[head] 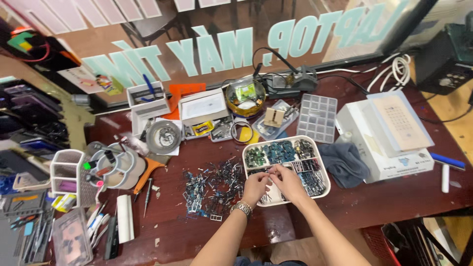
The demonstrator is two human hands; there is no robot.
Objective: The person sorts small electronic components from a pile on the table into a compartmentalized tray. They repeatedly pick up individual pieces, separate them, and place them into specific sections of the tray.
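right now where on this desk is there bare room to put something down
Bare wood lies right of the white tray, in front of the grey cloth and white box. Another patch sits between the white tube and the left hand. The back row of boxes and the pile of small parts are crowded.

Bare table (pixel 374 199) lies open right of the white tray (pixel 322 189); the pile of small metal parts (pixel 212 184) crowds its left; a grey cloth (pixel 345 162) blocks behind.
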